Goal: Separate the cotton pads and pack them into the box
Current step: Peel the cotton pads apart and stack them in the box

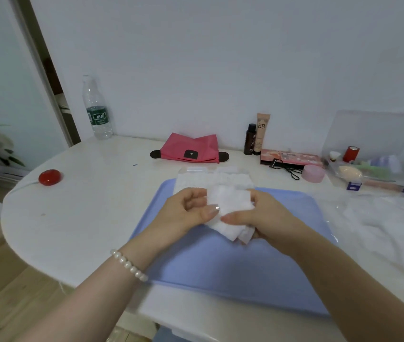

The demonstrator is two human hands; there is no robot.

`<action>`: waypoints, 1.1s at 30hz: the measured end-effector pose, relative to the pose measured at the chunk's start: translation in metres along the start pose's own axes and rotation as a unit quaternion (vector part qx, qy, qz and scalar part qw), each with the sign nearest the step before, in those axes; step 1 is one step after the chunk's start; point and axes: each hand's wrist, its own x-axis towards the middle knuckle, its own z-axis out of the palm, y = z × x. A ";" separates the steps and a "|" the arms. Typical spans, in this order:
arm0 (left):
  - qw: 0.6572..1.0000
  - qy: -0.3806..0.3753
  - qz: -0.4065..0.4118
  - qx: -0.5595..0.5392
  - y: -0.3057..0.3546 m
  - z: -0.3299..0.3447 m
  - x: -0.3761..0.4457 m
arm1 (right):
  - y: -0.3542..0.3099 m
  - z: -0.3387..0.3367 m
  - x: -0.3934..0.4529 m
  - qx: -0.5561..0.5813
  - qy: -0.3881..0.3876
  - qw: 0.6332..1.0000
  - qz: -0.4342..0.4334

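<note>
Left hand [191, 210]: thumb pinching the cotton pads [230, 213]
Right hand [260, 218]: fingers curled round those pads
Box [213, 178]: behind the hands

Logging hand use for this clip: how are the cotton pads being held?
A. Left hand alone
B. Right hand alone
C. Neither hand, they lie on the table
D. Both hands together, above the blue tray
D: the left hand and right hand both pinch the cotton pads above the blue tray.
</note>
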 end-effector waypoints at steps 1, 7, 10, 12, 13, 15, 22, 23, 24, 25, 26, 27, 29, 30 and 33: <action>1.000 -0.016 -0.008 -0.019 0.001 0.006 0.001 | -0.006 -0.002 -0.001 0.001 -0.006 1.000 -0.010; 0.978 -0.063 -0.043 -0.195 0.012 0.032 0.016 | -0.027 -0.011 0.000 -0.070 0.003 0.995 -0.067; 0.971 -0.047 -0.040 -0.231 0.014 0.032 0.033 | -0.029 -0.025 0.009 -0.029 0.039 0.995 -0.090; 0.967 -0.034 -0.047 -0.249 0.018 0.034 0.044 | -0.027 -0.035 0.017 0.006 0.067 0.992 -0.105; 0.965 -0.032 -0.049 -0.255 0.019 0.037 0.050 | -0.025 -0.040 0.021 0.019 0.084 0.990 -0.110; 0.964 -0.026 -0.050 -0.258 0.022 0.041 0.061 | -0.020 -0.047 0.029 0.037 0.119 0.985 -0.117; 0.947 -0.066 -0.050 -0.310 0.022 0.040 0.074 | -0.014 -0.053 0.041 0.119 0.132 0.978 -0.112; 0.944 -0.078 -0.049 -0.315 0.022 0.038 0.073 | -0.015 -0.053 0.041 0.130 0.122 0.978 -0.109; 0.940 -0.091 -0.048 -0.324 0.022 0.037 0.072 | -0.016 -0.053 0.040 0.141 0.113 0.978 -0.108; 0.935 -0.102 -0.050 -0.336 0.022 0.035 0.070 | -0.017 -0.052 0.040 0.149 0.108 0.977 -0.108; 0.929 -0.110 -0.056 -0.349 0.021 0.033 0.070 | -0.019 -0.051 0.039 0.155 0.108 0.976 -0.109; 0.921 -0.117 -0.065 -0.366 0.021 0.031 0.069 | -0.019 -0.051 0.038 0.162 0.113 0.974 -0.112; 0.902 -0.123 -0.080 -0.406 0.018 0.029 0.069 | -0.019 -0.050 0.038 0.174 0.151 0.965 -0.128; 0.894 -0.123 -0.081 -0.424 0.016 0.029 0.068 | -0.018 -0.050 0.038 0.175 0.179 0.958 -0.142; 0.875 -0.130 -0.069 -0.461 0.011 0.029 0.068 | -0.016 -0.045 0.036 0.175 0.241 0.936 -0.187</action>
